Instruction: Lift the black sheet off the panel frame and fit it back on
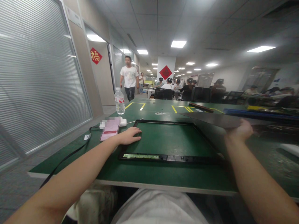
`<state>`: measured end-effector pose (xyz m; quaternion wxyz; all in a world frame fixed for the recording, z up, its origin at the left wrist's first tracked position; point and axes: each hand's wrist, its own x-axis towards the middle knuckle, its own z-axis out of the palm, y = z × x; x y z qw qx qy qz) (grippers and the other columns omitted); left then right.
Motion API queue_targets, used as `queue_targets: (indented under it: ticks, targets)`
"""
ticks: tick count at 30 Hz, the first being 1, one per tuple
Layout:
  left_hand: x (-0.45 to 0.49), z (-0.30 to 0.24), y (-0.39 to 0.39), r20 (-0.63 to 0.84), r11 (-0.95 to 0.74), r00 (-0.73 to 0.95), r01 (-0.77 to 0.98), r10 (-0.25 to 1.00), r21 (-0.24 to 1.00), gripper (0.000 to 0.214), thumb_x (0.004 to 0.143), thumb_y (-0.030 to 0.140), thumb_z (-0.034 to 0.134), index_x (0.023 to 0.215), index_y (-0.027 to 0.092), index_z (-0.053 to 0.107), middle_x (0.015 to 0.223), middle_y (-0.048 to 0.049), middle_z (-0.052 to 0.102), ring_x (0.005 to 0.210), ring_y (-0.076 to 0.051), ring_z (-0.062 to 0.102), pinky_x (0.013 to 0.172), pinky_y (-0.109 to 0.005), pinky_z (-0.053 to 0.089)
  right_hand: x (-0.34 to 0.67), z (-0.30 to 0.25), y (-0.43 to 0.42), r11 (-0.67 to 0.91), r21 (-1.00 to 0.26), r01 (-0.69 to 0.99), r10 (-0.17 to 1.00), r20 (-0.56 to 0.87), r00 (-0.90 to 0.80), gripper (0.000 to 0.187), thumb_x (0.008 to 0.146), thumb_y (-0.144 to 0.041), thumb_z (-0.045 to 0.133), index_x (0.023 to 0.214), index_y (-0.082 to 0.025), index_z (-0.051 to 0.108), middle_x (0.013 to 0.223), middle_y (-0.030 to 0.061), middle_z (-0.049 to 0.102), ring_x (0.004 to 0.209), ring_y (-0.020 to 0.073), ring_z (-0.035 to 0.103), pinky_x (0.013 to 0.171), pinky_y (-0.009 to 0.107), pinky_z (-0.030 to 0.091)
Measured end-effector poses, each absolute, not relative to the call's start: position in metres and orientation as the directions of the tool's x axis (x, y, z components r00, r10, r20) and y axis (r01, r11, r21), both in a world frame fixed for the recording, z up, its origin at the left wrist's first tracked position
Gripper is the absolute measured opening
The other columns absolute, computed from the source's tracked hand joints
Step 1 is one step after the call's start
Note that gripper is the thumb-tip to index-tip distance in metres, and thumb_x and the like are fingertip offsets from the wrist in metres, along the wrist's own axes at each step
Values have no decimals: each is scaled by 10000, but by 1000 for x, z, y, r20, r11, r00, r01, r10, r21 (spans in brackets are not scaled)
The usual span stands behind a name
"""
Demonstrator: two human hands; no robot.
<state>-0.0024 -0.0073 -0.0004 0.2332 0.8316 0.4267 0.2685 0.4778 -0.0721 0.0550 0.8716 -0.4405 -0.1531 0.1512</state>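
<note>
A black rectangular frame lies flat on the green table, with a pale green strip along the left part of its near bar. My left hand rests at the frame's left side, fingers stretched out over it and holding nothing. To the right, my right hand grips a thin dark flat panel by its edge. The panel is held up, nearly edge-on to me and somewhat blurred. Its far right part is smeared, so I cannot tell where it ends.
A phone and a white charger lie left of the frame, by a water bottle. A black cable hangs over the left edge. Yellow tape marks the far side. A person walks beyond the table.
</note>
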Motion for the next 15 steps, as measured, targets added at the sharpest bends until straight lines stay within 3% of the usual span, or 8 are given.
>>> queue_targets:
  ticks: [1,3,10,15]
  targets:
    - [-3,-1,-7,249,-533,496,588,832,608,492,605,559,783,984,245,762,1244,-118,684,1257,-366,526,1113,-418,322,475,56,-73,598,-795,-105,316,113,942,191,727,-193,427,913,-232,439,1128,45,573,1002,182,610,676,297,552]
    - [-3,-1,-7,250,-542,503,599,828,589,502,619,574,769,998,244,758,1249,-116,682,1254,-359,531,1108,-412,330,468,58,-75,627,-771,-111,269,80,960,238,722,-168,444,943,-252,418,1136,35,581,1004,171,632,690,300,575]
    - [-3,-1,-7,285,-513,448,551,847,658,519,562,583,803,962,255,765,1185,-123,709,1201,-358,573,1083,-409,365,462,60,-80,696,-703,-148,250,43,967,348,713,-110,472,1021,-253,396,1218,52,578,1009,173,652,773,335,598]
    - [-3,0,-7,255,-520,476,588,842,620,497,583,552,799,973,245,764,1223,-137,688,1232,-372,547,1105,-438,333,470,53,-76,689,-711,-143,225,22,974,504,701,-92,467,1183,-225,404,1263,107,571,969,191,665,794,343,583]
